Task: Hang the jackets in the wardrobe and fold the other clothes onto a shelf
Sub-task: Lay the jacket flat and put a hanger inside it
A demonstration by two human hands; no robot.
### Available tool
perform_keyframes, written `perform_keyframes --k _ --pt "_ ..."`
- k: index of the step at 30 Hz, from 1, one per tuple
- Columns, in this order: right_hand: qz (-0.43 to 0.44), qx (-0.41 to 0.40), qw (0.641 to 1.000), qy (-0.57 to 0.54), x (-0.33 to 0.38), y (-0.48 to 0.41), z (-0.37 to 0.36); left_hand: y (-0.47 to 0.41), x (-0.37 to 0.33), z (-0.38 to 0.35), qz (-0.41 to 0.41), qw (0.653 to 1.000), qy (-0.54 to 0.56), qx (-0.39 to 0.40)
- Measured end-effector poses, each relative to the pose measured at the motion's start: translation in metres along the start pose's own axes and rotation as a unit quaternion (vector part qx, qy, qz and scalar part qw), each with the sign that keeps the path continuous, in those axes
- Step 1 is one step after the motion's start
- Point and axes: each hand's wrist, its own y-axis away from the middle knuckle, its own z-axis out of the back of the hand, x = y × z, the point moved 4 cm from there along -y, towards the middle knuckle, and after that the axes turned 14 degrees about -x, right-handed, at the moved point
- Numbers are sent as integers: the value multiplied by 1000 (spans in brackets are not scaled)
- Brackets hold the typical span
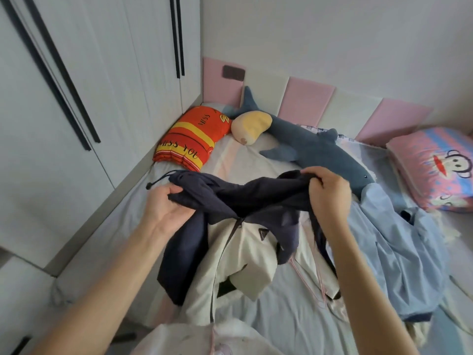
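A navy and cream jacket [240,249] lies on the bed in front of me, its navy hood end lifted. My left hand [166,203] grips the navy fabric at the left, near a black drawstring. My right hand [330,190] grips the same navy fabric at the right, fingers curled over its top edge. A thin pink hanger [320,280] lies partly under the jacket's right side. A light blue garment [399,254] is crumpled on the bed to the right. The white wardrobe [76,85] with black bar handles stands at the left, doors closed.
At the bed's far side lie an orange and yellow pillow [194,139], a blue shark plush [312,147] and a small peach and yellow cushion [250,128]. A pink cartoon pillow [432,167] sits at right. Pink and cream padded panels [304,103] line the wall.
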Motion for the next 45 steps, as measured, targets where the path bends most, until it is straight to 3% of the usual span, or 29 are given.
perform_keyframes --k 3,4,5,6,8,9,11,13,16,18,19,21,23,26,29,30,35,39,41,43,45 --pt "-59 -106 973 -199 13 -25 18 7 -31 -27 -71 995 -23 66" --pt "-112 -94 962 -229 6 -29 13 8 -37 -33 -83 993 -50 68" --pt "-197 -35 946 -257 -4 -30 1 6 -39 -36 -87 990 -97 61" --pt "-301 69 906 -289 -13 -20 -15 2 -38 -34 -89 982 -166 35" --pt "-451 263 791 -320 -24 15 -44 -7 -29 -18 -88 945 -310 -47" --pt "-464 319 765 -313 -29 31 -53 -13 -23 -4 -85 924 -362 -88" --pt "-457 353 755 -312 -33 50 -64 -16 -15 13 -75 902 -400 -145" --pt "-451 318 739 -387 -28 50 -65 -14 -14 16 -79 913 -369 -156" --pt "-368 261 735 -506 -15 32 -53 -5 -26 1 -75 949 -285 -116" --pt "-272 264 757 -532 -9 27 -48 0 -37 -17 -86 963 -239 -86" --pt "-224 267 797 -493 -10 31 -50 4 -41 -25 -97 966 -226 -75" --pt "-127 274 897 -322 -17 47 -68 9 -45 -40 -117 970 -206 -62" --pt "-113 282 938 -169 -37 72 -96 12 -46 -49 -136 969 -193 -68" --pt "-199 277 927 -156 -64 103 -124 17 -42 -56 -142 965 -208 -74" --pt "-297 365 859 -201 -65 134 -144 21 -40 -55 -131 970 -186 -79" --pt "-294 376 853 -211 -58 138 -144 21 -40 -55 -129 973 -182 -65" --pt "-151 366 909 -126 -22 139 -147 24 -41 -54 -124 979 -157 -39" --pt "-45 204 964 -168 -6 118 -134 22 -51 -48 -143 964 -222 -22" --pt "12 172 963 -207 8 100 -113 13 -66 -38 -196 938 -279 -59" --pt "80 195 958 -192 24 83 -95 0 -79 -28 -238 906 -343 -77" --pt "89 193 953 -217 44 69 -78 -14 -76 -21 -206 896 -391 -39"
